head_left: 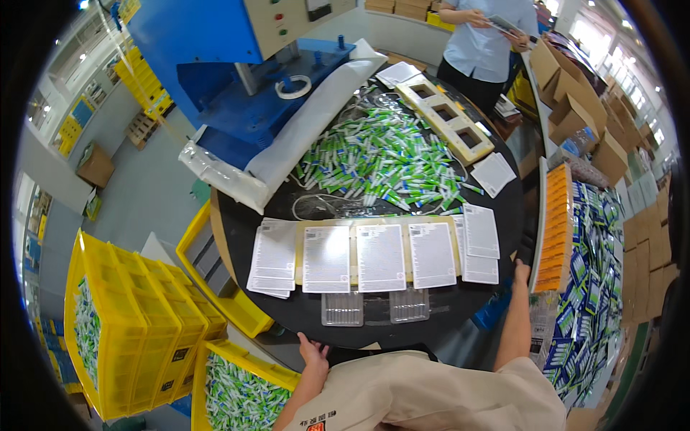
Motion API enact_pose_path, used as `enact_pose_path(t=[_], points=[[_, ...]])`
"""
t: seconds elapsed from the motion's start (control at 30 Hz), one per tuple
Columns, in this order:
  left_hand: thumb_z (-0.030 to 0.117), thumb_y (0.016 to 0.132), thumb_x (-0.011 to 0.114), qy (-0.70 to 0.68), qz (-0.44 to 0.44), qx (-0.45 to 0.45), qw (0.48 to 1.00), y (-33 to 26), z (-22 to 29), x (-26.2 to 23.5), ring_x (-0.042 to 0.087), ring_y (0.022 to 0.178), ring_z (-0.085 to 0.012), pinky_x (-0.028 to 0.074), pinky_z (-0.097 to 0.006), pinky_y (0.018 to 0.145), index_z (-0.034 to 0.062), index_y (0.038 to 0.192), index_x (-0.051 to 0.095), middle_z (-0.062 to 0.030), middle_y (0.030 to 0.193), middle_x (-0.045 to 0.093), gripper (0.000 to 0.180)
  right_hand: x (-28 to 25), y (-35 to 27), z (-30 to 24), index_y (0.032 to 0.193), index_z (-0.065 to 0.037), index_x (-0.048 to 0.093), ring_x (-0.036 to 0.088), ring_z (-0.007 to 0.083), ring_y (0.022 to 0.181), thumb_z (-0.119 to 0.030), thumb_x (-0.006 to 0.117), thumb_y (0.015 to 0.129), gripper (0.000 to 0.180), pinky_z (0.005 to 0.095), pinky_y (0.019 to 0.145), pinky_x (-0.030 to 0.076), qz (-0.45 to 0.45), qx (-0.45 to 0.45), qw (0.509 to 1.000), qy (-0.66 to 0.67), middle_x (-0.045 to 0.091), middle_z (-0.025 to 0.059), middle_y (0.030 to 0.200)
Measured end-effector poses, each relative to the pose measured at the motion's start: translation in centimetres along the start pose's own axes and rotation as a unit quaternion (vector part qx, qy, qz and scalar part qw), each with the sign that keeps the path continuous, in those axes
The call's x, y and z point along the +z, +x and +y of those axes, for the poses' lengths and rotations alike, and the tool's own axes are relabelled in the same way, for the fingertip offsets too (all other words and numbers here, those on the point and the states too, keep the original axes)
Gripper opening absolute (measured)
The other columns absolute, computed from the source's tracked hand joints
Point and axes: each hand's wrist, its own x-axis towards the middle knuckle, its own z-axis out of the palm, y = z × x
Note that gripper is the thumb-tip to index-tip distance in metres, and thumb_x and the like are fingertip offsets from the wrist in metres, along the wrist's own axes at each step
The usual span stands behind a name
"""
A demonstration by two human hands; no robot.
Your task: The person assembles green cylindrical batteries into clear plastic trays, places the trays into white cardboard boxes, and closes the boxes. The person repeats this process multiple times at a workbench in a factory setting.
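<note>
My left hand (314, 352) is at the near edge of a round black table (273, 316), its fingers apart and holding nothing I can see. At the table's right rim is my right hand (521, 273); its fingers are too hidden to read. Between them, white printed cards (326, 258) lie in a row over a pale yellow frame (388, 222). Two clear ribbed plastic trays (342, 309) stick out below the cards. Beyond lies a heap of small green and white tubes (381, 161) with blue ends.
A blue press machine (237, 100) stands at the back left. Another yellow frame (445, 121) with square openings lies at the far right. Yellow crates (136, 323) of tubes stand left; orange boxes (555, 230) and blue-green packs (589, 287) right. A person (478, 50) stands behind the table.
</note>
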Motion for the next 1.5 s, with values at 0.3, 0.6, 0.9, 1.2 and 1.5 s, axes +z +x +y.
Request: enact_pose_path(t=[0.3,0.6,0.9,1.2,1.5], points=[[0.063,0.105,0.034,-0.005,-0.013,-0.015,1.0,1.9,1.1,-2.6,0.052,0.132,-0.0282,0.039,-0.049,0.11,0.006,0.14,0.048,-0.0114,0.143,0.056,0.068,4.8,-3.3,3.8,0.123,0.006,0.063,0.068,0.0281,0.104,-0.044,0.062,0.101,0.055,0.0445,0.092,0.054,-0.066,0.111,0.912,0.39,0.07,0.0147,0.118],[0.062,0.105,0.027,-0.084,-0.015,-0.087,0.993,2.0,-0.6,-4.7,0.053,0.132,-0.0287,0.041,-0.05,0.11,0.0019,0.14,0.052,-0.013,0.144,0.057,0.074,6.3,-20.9,7.6,0.131,-0.001,0.062,0.069,0.0261,0.106,-0.04,0.05,0.108,0.047,0.0434,0.093,0.056,-0.06,0.136,0.857,0.493,0.07,0.0104,0.121],[0.069,0.101,0.034,-0.093,-0.067,-0.047,0.992,0.2,-1.7,-2.5,0.032,0.15,-0.0339,0.026,-0.057,0.12,0.0028,0.153,0.036,-0.0166,0.161,0.036,0.085,-1.9,-34.7,-0.6,0.124,0.004,0.066,0.069,0.0141,0.098,-0.02,0.057,0.106,0.031,0.0296,0.088,0.055,-0.637,0.015,0.771,-0.028,0.074,0.0108,0.111],[0.068,0.102,0.037,-0.126,-0.137,-0.003,0.982,-1.3,-1.3,-0.1,0.036,0.146,-0.0306,0.028,-0.056,0.119,0.0082,0.152,0.039,-0.0132,0.159,0.04,0.078,-0.8,-32.7,-13.0,0.116,0.005,0.068,0.069,0.0123,0.094,-0.011,0.057,0.103,0.024,0.0264,0.088,0.055,-0.594,-0.165,0.782,0.088,0.074,0.0095,0.103],[0.057,0.106,0.04,-0.146,-0.114,0.21,0.96,10.4,8.5,1.2,0.056,0.129,-0.0331,0.045,-0.044,0.111,-0.0001,0.145,0.048,-0.0146,0.145,0.056,0.069,1.9,-29.0,-19.0,0.113,0.006,0.068,0.067,0.0121,0.086,-0.003,0.057,0.102,0.018,0.0269,0.082,0.056,-0.542,-0.269,0.787,0.12,0.073,0.0085,0.094]])
